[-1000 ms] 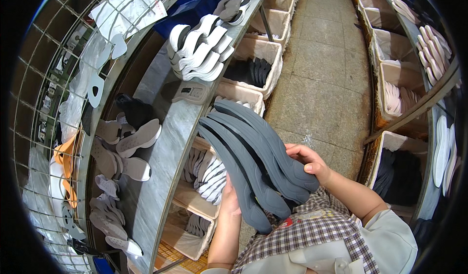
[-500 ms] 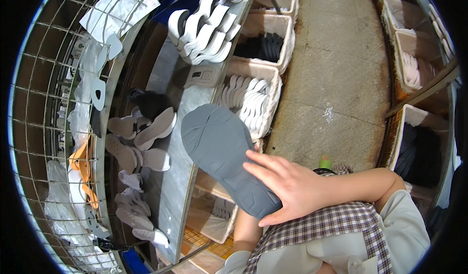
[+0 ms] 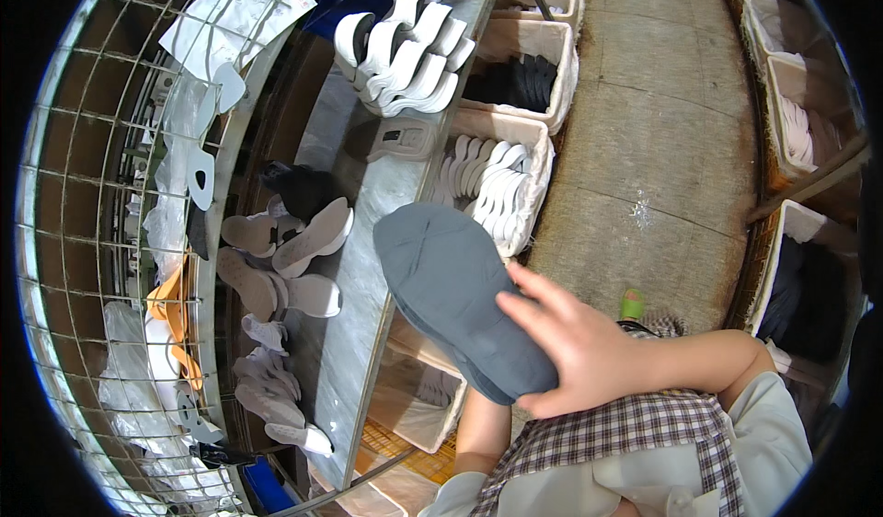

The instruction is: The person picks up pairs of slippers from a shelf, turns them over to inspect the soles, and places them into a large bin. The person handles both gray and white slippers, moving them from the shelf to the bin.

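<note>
Right hand (image 3: 589,356) is splayed toward 10 o'clock against grey sole (image 3: 441,269); left hand hidden; neither grip can be told.

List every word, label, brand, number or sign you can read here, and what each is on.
None reads clearly.
White sheet, upper left: faint marks, too small to read.
Beige sole on the bench: marks in its dark panel, too small to read.
Grey sole under the right hand: grooved lines, no lettering I can make out.

Checked apron (image 3: 635,436), pale sleeves (image 3: 774,425)
</note>
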